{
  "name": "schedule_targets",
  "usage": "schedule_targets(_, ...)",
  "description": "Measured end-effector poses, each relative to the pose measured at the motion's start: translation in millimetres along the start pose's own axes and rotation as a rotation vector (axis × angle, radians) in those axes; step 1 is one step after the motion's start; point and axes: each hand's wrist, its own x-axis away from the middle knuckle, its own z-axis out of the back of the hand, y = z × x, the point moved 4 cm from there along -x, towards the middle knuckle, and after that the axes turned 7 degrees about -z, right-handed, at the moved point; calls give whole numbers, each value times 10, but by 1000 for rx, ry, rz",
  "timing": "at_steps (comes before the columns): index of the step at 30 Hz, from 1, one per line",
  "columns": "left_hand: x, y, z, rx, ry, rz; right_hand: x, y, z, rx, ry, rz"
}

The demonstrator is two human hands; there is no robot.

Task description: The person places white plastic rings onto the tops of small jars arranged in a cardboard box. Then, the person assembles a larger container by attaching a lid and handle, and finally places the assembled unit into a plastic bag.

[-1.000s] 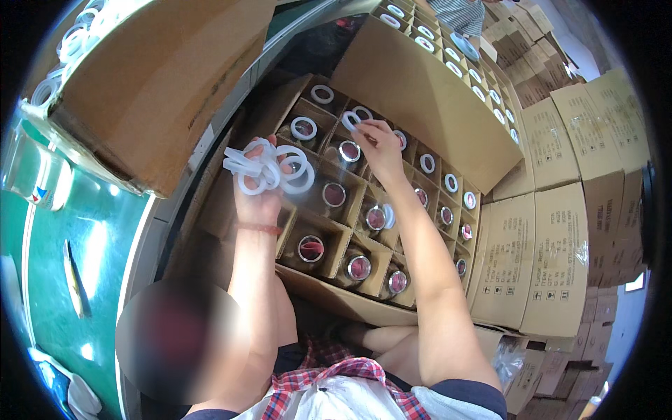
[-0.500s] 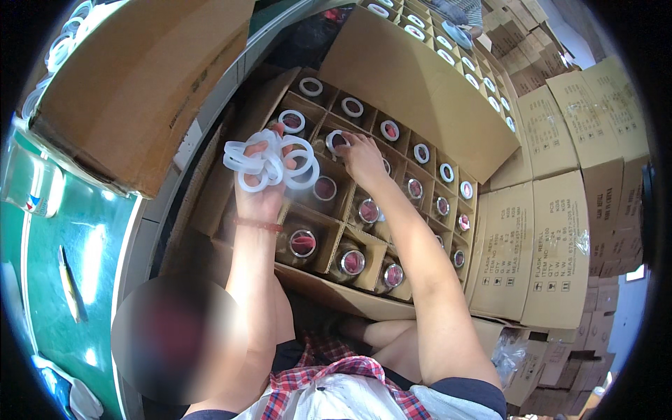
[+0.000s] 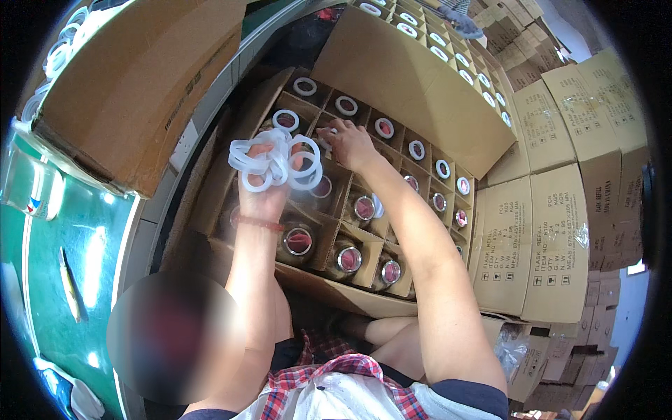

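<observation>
A loose bunch of white plastic rings [image 3: 275,159] hangs from the fingers of my left hand [image 3: 263,201], above the left side of a divided carton [image 3: 343,295]. My right hand [image 3: 355,148] bends its fingers over a flask mouth in the carton's second row, with a bit of white ring showing at the fingertips; the fingers hide most of that mouth. Glass flasks stand upright in the cells. Those along the far row wear white rings [image 3: 376,127]. Nearer flasks [image 3: 348,260] show bare silvery rims with pinkish insides.
Behind stands another divided carton [image 3: 420,91] of ringed flasks. Stacked closed cartons [image 3: 553,238] line the right. At left, a brown box [image 3: 140,91] and a glass jar [image 3: 35,182] rest on a green tabletop [image 3: 98,280], beside a yellowish pen-like tool [image 3: 68,283].
My right hand has shifted slightly left, its fingers now covering the flask mouth that showed before. The left hand still holds the rings, a little to the right. The whole view has shifted slightly.
</observation>
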Motion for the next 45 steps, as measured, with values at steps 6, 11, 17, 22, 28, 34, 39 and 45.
schedule_targets(6,-9,11,5,31,13,-24,-9,195,-66,-229,8,-97)
schedule_targets(11,0,17,-4,43,3,-13,-46,130,-48,-109,22,-49)
schedule_targets(17,-61,-98,65,60,-41,17,-7,240,-45,-258,119,-13)
schedule_targets(22,-57,-124,95,65,-66,34,512,-143,901,-1251,-87,-90)
schedule_targets(28,-62,-251,97,63,-73,56,881,-365,1061,-594,354,214)
schedule_targets(34,-12,-335,110,21,-41,152,875,181,1075,-635,626,27)
schedule_targets(39,-18,-375,65,-26,-21,169,912,822,196,-284,294,-192)
schedule_targets(45,13,-348,51,-39,-40,111,1189,809,-110,-135,121,-106)
